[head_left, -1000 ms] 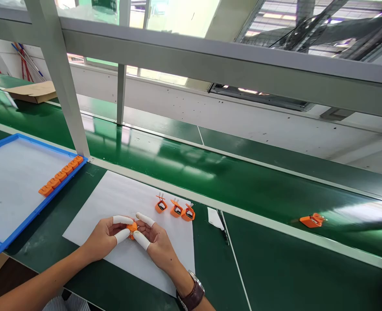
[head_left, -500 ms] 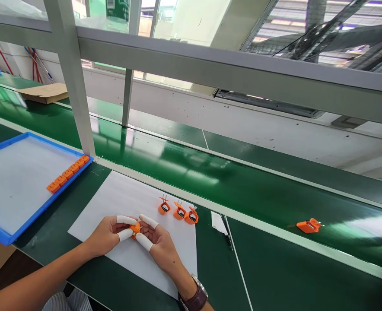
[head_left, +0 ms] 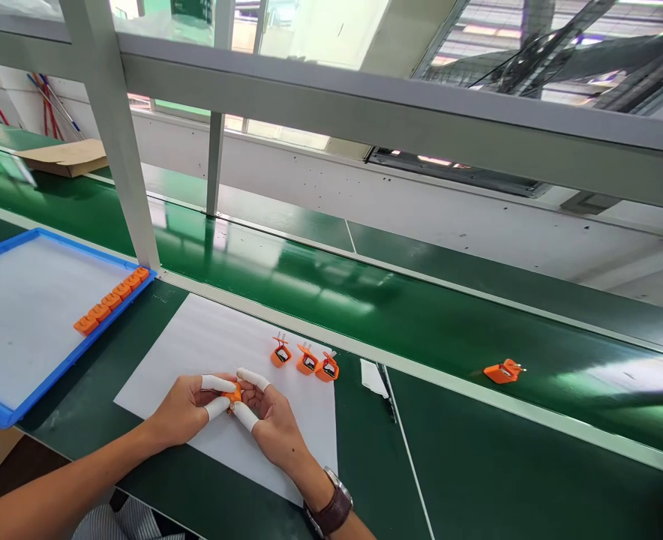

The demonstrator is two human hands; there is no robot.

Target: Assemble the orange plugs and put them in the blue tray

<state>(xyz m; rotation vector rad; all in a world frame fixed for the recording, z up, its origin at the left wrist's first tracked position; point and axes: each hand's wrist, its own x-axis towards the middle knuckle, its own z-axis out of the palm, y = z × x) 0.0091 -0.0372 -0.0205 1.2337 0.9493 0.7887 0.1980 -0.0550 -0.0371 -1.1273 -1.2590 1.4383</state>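
- Left hand [head_left: 182, 412]: partly closed; thumb and index finger, both in white covers, pinch the orange piece [head_left: 233, 393].
- Right hand [head_left: 278, 431]: partly closed around the same piece; covered thumb against its lower side, covered index finger extended near its top.
- Orange piece: between the 2 hands, above the white sheet [head_left: 157, 375]; largely hidden by the fingers.
- 3 orange housings [head_left: 307, 363]: on the sheet's far right corner, interiors exposed.
- Blue tray [head_left: 55, 379]: at left; orange parts [head_left: 110, 301] lined along its right edge.
- 1 orange plug unit [head_left: 502, 371]: on the green surface [head_left: 421, 319], far right.
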